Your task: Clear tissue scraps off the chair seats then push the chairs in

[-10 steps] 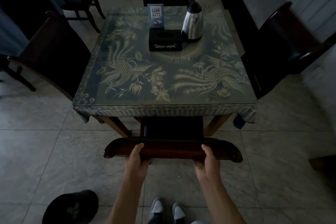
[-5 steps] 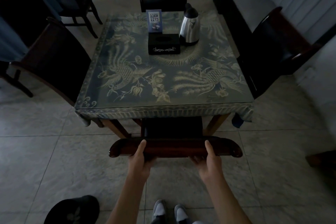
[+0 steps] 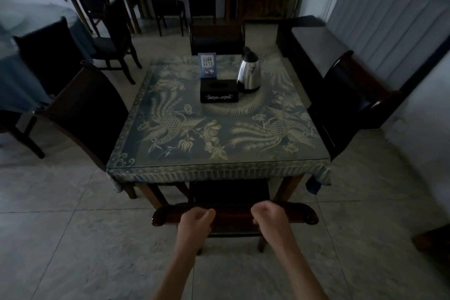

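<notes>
Down at the near edge, the left hand (image 3: 194,220) and the right hand (image 3: 270,217) sit over the curved top rail of the near chair (image 3: 302,214), fingers curled; both appear to grip that rail, though the dim light hides the fingertips, so the hold itself is hard to confirm. Both forearms reach in from the bottom of the view. This chair faces the table (image 3: 219,168), its dark seat tucked under the near table edge, between the wooden legs.

Beyond the hands, the table wears a blue cloth printed with pale gold birds and flowers, its fringe hanging over the front. Toward the far side stand a black tissue box (image 3: 218,91), a steel kettle (image 3: 248,73) with a black lid just to the right of it, and a small upright card (image 3: 207,65) behind the box.

A left chair (image 3: 87,114) stands angled at the table's left side, a right chair (image 3: 350,100) at the right side, and a far chair (image 3: 216,36) pushed in at the back. No seat surface of these can be made out clearly.

Grey tiles (image 3: 60,238) cover the floor. A padded grey bench (image 3: 384,22) runs along the right wall, and more dark chairs (image 3: 165,2) line a long table at the back.
</notes>
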Available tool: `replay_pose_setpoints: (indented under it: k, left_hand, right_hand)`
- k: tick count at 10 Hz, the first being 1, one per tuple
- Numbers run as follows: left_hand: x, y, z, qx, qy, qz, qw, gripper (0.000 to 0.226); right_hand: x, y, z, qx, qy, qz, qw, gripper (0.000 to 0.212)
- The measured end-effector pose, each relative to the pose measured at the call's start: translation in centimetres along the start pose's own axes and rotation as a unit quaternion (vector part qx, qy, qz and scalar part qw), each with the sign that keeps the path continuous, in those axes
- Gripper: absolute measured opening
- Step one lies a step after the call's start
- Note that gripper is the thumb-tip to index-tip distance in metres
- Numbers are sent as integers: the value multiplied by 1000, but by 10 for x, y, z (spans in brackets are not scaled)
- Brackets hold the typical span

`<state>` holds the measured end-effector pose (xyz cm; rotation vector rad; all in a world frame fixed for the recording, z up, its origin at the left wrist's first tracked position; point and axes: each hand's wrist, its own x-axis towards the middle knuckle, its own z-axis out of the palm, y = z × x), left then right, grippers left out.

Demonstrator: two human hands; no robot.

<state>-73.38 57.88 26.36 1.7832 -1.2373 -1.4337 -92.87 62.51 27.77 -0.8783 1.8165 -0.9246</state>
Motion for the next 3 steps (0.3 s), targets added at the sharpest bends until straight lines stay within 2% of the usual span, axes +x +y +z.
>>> replay_pose_setpoints:
  k: [1, 2, 3]
  left_hand:
    - [-1, 42, -16, 144, 56, 156, 976, 30]
    - [-3, 93, -30, 206, 151, 311, 915, 54]
    - [-17, 140, -45, 248, 200, 410, 855, 65]
  right_hand:
    - [-3, -40, -11, -79, 54, -134, 986, 34]
    - [-4, -86, -27, -129, 122, -249, 952, 49]
    - [-14, -130, -42, -151, 158, -339, 915, 60]
